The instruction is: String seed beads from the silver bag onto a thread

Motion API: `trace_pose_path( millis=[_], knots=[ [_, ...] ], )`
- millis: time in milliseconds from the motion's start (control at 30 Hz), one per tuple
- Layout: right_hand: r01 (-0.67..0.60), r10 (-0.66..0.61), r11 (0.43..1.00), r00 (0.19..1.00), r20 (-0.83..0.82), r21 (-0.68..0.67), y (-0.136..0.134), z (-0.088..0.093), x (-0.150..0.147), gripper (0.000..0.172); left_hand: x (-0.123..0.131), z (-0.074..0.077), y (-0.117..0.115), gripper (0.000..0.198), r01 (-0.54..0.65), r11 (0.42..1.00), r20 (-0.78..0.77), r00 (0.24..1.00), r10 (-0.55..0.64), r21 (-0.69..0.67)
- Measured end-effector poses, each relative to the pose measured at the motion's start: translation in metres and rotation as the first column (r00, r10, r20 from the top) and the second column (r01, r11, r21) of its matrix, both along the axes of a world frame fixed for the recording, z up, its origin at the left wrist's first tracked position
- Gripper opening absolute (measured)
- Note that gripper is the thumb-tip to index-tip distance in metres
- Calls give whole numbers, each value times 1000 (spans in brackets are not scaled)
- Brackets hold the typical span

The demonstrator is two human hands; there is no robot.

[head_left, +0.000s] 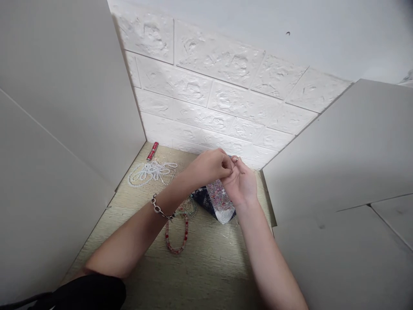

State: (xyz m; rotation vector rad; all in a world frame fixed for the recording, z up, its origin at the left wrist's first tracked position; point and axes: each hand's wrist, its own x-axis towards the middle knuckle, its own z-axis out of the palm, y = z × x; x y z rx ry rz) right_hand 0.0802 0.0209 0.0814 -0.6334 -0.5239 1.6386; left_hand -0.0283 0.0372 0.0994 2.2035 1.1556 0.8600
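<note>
The left hand (216, 167) is above the bead bag, its thumb and fingers curled nearly together at the right palm; whether they have hold of anything I cannot tell. The right hand (241, 185) is also above the bag, overlapping its right side in view, its palm turned up and partly open; a tiny pale bit shows at its fingertips, too small to name, and whether it is pinched I cannot tell. The bead bag (220, 197) itself, seemingly clear plastic, is filled with small pink and mixed beads, its near corner whitish, and lies on a dark patterned cloth or pouch (202, 198). A chain bracelet (157, 207) circles the left wrist, left of the bag. Left of and nearer than the bag lies a red-beaded necklace (177, 251) on the wood-grain tabletop (206, 267); farther left and beyond it are tangled white bead strands (150, 172) and a red cylinder (152, 151), with a white brick-patterned wall (219, 99) behind the bag
</note>
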Motion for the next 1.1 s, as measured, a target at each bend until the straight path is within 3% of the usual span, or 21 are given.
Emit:
trace_pose_path(
  millis=[100, 200, 333, 433, 500, 567, 633, 667, 733, 833, 933, 1100],
  knots=[
    [37, -37, 999, 999, 34, 0, 1, 0, 2, 23, 1, 2, -1, 16, 58, 996, 72, 996, -53, -66],
    [164, -163, 986, 986, 40, -26, 5, -4, 8, 26, 0, 4, 1, 19, 157, 957, 256, 962, -93, -245],
    [285, -285, 954, 958, 23, -92, 13, -11, 16, 31, -3, 5, 7, 20, 224, 858, 461, 887, 16, -462],
    [284, -294, 955, 936, 192, 80, 17, -12, 21, 35, -6, 2, 13, 21, 319, 768, 570, 818, 73, -556],
    [277, -387, 914, 813, 436, 296, 16, -12, 25, 32, -6, -3, 17, 25, 381, 711, 626, 772, 108, -591],
    [201, -517, 845, 543, 662, 495, 13, -10, 31, 25, -6, -7, 21, 27, 433, 660, 669, 729, 146, -615],
    [73, -600, 791, 280, 749, 607, 10, -7, 36, 19, -6, -11, 24, 26, 486, 609, 702, 692, 170, -627],
    [17, -628, 770, 200, 752, 638, 8, -6, 38, 16, -5, -13, 25, 26, 512, 585, 715, 677, 176, -629],
    [-59, -674, 726, 139, 726, 685, 6, -5, 40, 14, -4, -15, 26, 25, 549, 552, 732, 657, 180, -628],
    [-85, -745, 650, 120, 656, 755, 6, -6, 40, 12, -3, -17, 27, 22, 568, 541, 744, 645, 176, -620],
    [-105, -785, 601, 109, 609, 793, 8, -9, 39, 14, -2, -20, 27, 22, 580, 561, 761, 632, 147, -591],
    [-182, -834, 545, -12, 552, 818, 8, -11, 41, 17, -2, -23, 26, 17, 580, 592, 756, 650, 80, -560]
  ],
)
